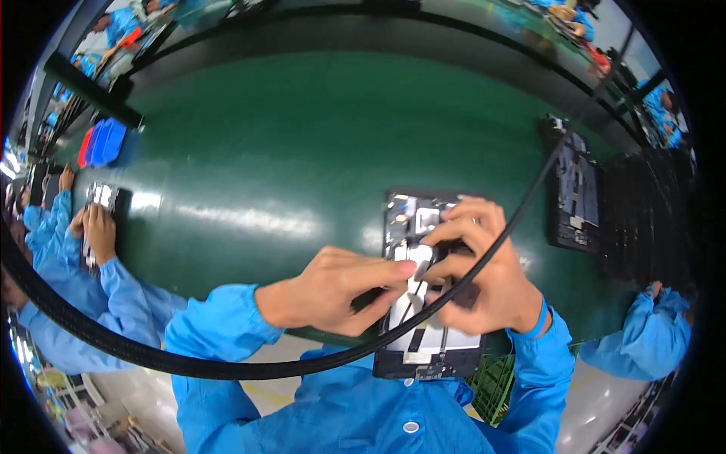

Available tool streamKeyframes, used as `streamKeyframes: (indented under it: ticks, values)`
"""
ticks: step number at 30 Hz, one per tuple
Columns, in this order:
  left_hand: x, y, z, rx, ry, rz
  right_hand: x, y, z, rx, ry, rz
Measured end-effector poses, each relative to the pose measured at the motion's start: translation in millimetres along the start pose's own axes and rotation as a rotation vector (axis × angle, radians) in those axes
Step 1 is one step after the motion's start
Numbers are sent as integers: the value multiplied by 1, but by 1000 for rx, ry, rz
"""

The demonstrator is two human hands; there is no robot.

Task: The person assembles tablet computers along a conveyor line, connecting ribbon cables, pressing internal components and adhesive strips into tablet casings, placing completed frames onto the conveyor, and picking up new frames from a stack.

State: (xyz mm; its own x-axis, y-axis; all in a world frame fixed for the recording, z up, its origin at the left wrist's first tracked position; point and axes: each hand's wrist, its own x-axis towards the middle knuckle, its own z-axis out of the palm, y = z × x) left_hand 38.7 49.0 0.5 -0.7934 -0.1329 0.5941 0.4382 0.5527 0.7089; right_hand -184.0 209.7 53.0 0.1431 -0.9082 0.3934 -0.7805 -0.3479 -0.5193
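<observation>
A black, tablet-like device chassis (393,363) lies in front of me at the table's near edge, its inside facing up with circuit parts, white panels and dark cables showing. From its left side my left hand (340,291) reaches over it, thumb and index finger closed in a pinch above the middle. My right hand (488,280), a blue band at its wrist, covers the chassis's right side with curled fingers. A small grey strip (422,270) shows between the two hands' fingertips. Which fingers grip it, I cannot make out.
A thick black cable (227,368) arcs across the view before my forearms. Another opened chassis (575,189) lies at the right, beside a tall dark stack (643,219). Blue bins (106,142) stand far left. A co-worker's hands (98,231) work on a device at the left.
</observation>
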Motion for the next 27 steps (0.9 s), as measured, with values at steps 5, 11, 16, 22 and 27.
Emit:
streamKeyframes:
  ticks: [5, 11, 16, 22, 27]
  values:
    - [2, -6, 13, -23, 125, 122, -8, -19, 38, 256, -76, 72]
    - [-2, -6, 16, -74, 408, 141, -6, -10, 33, 437, -124, 147]
    - [-16, -4, -20, 202, 1, 478, -6, -9, 31, 394, -29, 166]
    - [-15, -1, -13, 400, -275, 642, -7, -13, 36, 363, 28, 220]
    - [-14, -3, -10, 385, -268, 665, -7, -11, 36, 340, 28, 225]
